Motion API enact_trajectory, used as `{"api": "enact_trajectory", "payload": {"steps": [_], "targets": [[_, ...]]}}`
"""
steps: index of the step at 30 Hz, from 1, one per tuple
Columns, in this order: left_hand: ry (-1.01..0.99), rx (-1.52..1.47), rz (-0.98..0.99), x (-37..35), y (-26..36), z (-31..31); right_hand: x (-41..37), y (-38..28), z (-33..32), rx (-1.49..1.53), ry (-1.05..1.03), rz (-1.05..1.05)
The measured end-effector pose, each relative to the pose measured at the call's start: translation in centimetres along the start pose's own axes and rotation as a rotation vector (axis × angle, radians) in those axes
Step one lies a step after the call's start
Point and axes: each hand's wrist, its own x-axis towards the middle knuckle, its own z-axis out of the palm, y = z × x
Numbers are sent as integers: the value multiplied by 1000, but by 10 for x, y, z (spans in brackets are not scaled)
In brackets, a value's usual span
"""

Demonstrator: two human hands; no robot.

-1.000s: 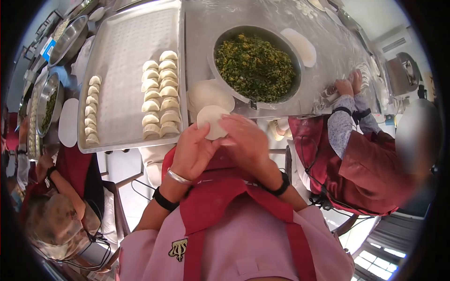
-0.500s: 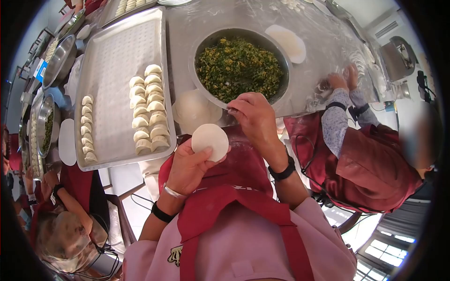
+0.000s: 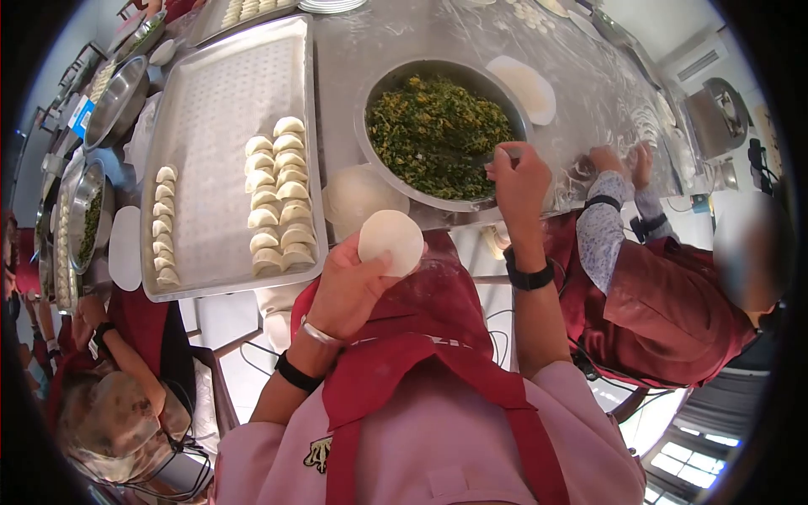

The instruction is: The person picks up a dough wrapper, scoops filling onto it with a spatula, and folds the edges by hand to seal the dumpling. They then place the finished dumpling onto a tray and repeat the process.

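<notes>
My left hand (image 3: 349, 282) holds a round white dumpling wrapper (image 3: 390, 242) flat on its fingers, with the thumb pressed on the lower part. At the right side of a metal bowl (image 3: 364, 139) is my right hand (image 3: 520, 175), its fingers pinched together; what they grip is too small to make out. Chopped green filling with yellow bits (image 3: 438, 118) lies in the bowl. Behind the held wrapper, a stack of more wrappers (image 3: 358, 195) rests at the table's near edge, partly hidden.
To the left, a metal tray (image 3: 220, 93) bears rows of folded dumplings (image 3: 288, 181). A white oval plastic piece (image 3: 528, 88) lies beside the bowl. On the right, a co-worker's hands (image 3: 623, 162) are on the floury table (image 3: 581, 76). Another person (image 3: 126, 362) sits at lower left.
My right hand has moved right and up, from the bowl's near rim to its right side. The wrapper stays in my left hand. The whole view has shifted slightly.
</notes>
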Motion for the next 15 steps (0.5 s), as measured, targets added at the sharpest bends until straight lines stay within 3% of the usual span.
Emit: {"api": "enact_trajectory", "payload": {"steps": [3,15], "targets": [[77,-31,-4,5,6,-1,0,-17,13,207,-48,144],[144,-99,124,24,18,-1,5,-18,37,558,-116,322]]}}
